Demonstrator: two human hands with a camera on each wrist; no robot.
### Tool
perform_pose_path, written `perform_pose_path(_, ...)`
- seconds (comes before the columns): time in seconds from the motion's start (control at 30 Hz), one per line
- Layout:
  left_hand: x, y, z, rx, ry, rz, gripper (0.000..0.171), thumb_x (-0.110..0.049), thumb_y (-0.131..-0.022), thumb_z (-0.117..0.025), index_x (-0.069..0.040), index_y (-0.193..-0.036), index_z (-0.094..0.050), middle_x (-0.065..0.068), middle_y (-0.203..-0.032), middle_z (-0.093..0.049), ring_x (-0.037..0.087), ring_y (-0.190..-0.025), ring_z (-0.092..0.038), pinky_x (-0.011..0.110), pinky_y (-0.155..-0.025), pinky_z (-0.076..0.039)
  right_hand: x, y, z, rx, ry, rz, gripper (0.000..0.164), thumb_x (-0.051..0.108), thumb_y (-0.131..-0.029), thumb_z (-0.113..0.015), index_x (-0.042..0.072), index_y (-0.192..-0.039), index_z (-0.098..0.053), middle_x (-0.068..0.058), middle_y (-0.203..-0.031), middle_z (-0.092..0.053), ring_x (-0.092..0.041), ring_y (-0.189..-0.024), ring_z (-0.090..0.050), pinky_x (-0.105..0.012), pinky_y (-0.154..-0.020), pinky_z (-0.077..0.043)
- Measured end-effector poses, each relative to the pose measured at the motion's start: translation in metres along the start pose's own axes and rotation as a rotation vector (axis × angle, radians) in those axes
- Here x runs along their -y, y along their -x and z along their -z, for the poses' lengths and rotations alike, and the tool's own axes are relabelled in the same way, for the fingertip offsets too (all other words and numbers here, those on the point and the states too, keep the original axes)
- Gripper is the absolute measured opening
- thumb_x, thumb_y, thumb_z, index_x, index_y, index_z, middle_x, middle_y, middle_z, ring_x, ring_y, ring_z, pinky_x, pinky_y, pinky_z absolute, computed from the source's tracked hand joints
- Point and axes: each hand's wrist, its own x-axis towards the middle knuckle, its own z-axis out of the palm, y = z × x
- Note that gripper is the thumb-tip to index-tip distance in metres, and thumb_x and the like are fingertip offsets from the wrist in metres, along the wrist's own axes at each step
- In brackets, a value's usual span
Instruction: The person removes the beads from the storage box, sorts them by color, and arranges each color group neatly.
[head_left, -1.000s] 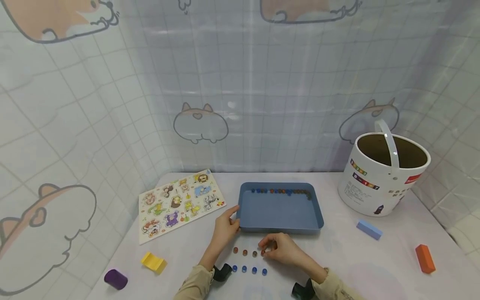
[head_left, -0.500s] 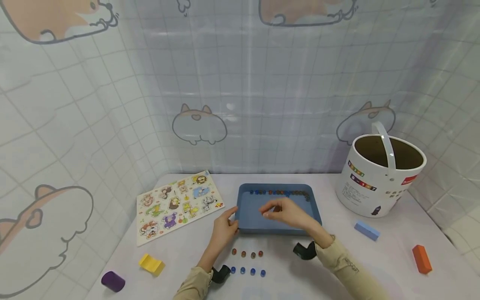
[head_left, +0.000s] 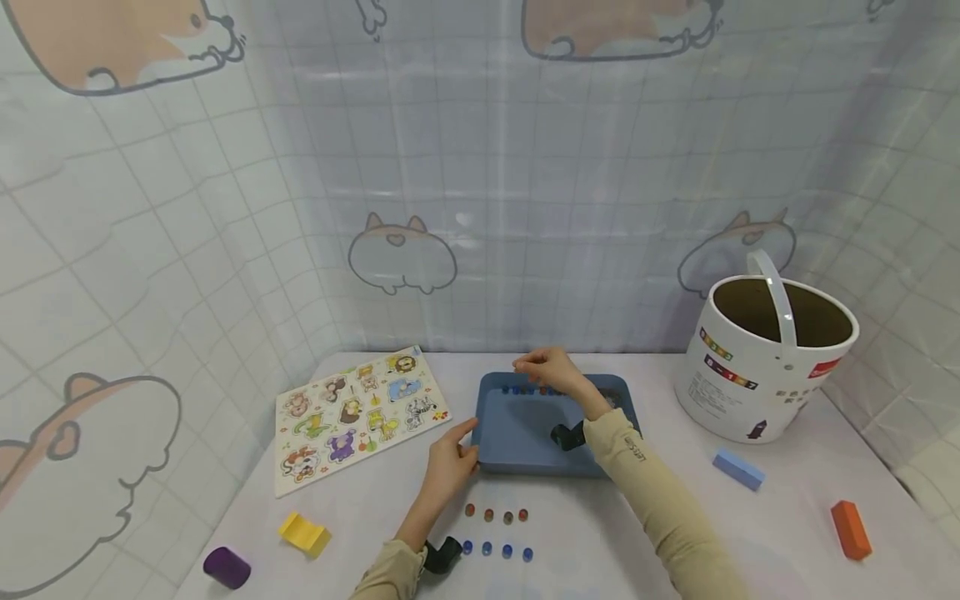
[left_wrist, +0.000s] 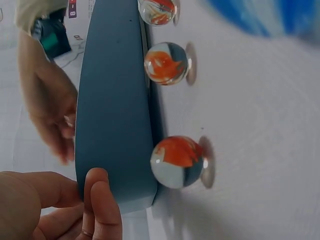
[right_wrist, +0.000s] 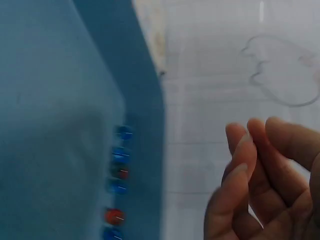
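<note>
My left hand (head_left: 447, 467) pinches the left wall of the blue tray (head_left: 517, 437) near its front corner. In the left wrist view, thumb and fingers (left_wrist: 102, 205) lie on either side of the wall. My right hand (head_left: 551, 368) hovers over the tray's back edge, fingers loosely bent and nothing between them. A line of small marbles (right_wrist: 114, 216), blue and orange-red, runs along the tray's back wall, partly covered by the right arm in the head view. On the table before the tray lie a row of orange marbles (left_wrist: 166, 62) and a row of blue marbles (head_left: 487, 548).
An animal puzzle board (head_left: 360, 417) lies at left, with a yellow block (head_left: 304, 534) and a purple cylinder (head_left: 227, 567) nearer me. On the right stand a white bucket (head_left: 735, 383) with a raised handle, a blue block (head_left: 738, 470) and an orange block (head_left: 851, 530).
My right hand has let go of a marble in the orange row and moved away from me, across the tray to its back edge. The left hand has stayed on the tray wall.
</note>
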Motion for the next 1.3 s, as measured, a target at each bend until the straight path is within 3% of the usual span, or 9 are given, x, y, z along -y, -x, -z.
perform_pose_path(0.1,0.001,0.000,0.000,0.004,0.004,0.000,0.049,0.002,-0.087,-0.058,0.001,-0.135,-0.053,-0.002,-0.052,-0.052,0.008,-0.049,-0.051,0.015,-0.044,-0.037,-0.008,-0.010,-0.014,-0.051,0.010,-0.065,0.032,0.026,-0.096,-0.059,0.005,-0.118,-0.069,-0.016,-0.118,-0.068,-0.037,-0.100,-0.065,-0.045,-0.073,-0.054)
perform_pose_path(0.23,0.001,-0.001,0.001,0.016,0.008,0.001,0.049,0.003,-0.087,-0.057,0.002,-0.136,-0.052,-0.002,-0.053,-0.052,0.008,-0.049,-0.051,0.016,-0.044,-0.037,-0.016,-0.018,-0.033,-0.127,-0.012,-0.157,0.028,0.020,-0.094,-0.062,0.002,-0.114,-0.070,-0.019,-0.114,-0.069,-0.029,-0.094,-0.070,-0.039,-0.080,-0.057)
perform_pose_path(0.43,-0.001,0.000,0.001,0.002,0.002,0.000,0.050,0.004,-0.086,-0.057,0.001,-0.136,-0.053,0.001,-0.055,-0.055,0.007,-0.049,-0.052,0.015,-0.044,-0.038,-0.021,-0.026,-0.053,-0.195,-0.047,-0.203,0.023,0.009,-0.092,-0.063,-0.002,-0.110,-0.071,-0.022,-0.105,-0.070,-0.024,-0.077,-0.072,-0.033,-0.070,-0.059)
perform_pose_path(0.57,-0.002,0.001,0.000,0.010,0.005,-0.009,0.050,0.003,-0.086,-0.056,0.002,-0.136,-0.052,0.001,-0.057,-0.057,0.006,-0.049,-0.051,0.014,-0.044,-0.037,-0.023,-0.029,-0.065,-0.218,-0.022,-0.216,0.022,0.006,-0.089,-0.065,-0.002,-0.108,-0.072,-0.022,-0.106,-0.070,-0.022,-0.076,-0.072,-0.031,-0.069,-0.058)
perform_pose_path(0.73,-0.002,0.002,0.001,0.012,0.003,0.001,0.050,0.002,-0.087,-0.055,0.000,-0.137,-0.052,0.000,-0.054,-0.055,0.006,-0.048,-0.049,0.014,-0.043,-0.034,-0.019,-0.033,-0.079,-0.220,-0.003,-0.226,0.022,0.003,-0.083,-0.070,-0.002,-0.104,-0.074,-0.020,-0.103,-0.072,-0.025,-0.080,-0.073,-0.030,-0.068,-0.058)
perform_pose_path(1.0,-0.004,0.001,0.000,0.003,0.010,-0.020,0.049,0.004,-0.086,-0.056,0.002,-0.135,-0.053,-0.001,-0.053,-0.053,0.005,-0.048,-0.049,0.013,-0.043,-0.034,-0.014,-0.038,-0.088,-0.242,0.158,-0.198,0.021,0.007,-0.077,-0.074,0.006,-0.098,-0.078,-0.012,-0.096,-0.075,-0.027,-0.090,-0.067,-0.029,-0.070,-0.055)
perform_pose_path(1.17,-0.005,0.002,0.000,-0.002,0.012,-0.029,0.048,0.004,-0.086,-0.056,0.003,-0.134,-0.053,0.001,-0.052,-0.055,0.005,-0.047,-0.051,0.014,-0.043,-0.035,-0.018,-0.036,-0.082,-0.185,0.067,-0.191,0.020,0.010,-0.082,-0.073,0.005,-0.101,-0.077,-0.012,-0.095,-0.075,-0.020,-0.075,-0.069,-0.027,-0.063,-0.055)
perform_pose_path(1.3,-0.004,0.002,0.001,0.001,0.005,-0.015,0.049,0.003,-0.087,-0.056,0.002,-0.135,-0.053,0.001,-0.053,-0.055,0.006,-0.048,-0.051,0.014,-0.043,-0.036,-0.016,-0.031,-0.070,-0.114,-0.064,-0.194,0.023,0.015,-0.088,-0.069,0.007,-0.109,-0.074,-0.013,-0.099,-0.073,-0.013,-0.063,-0.057,-0.028,-0.063,-0.050)
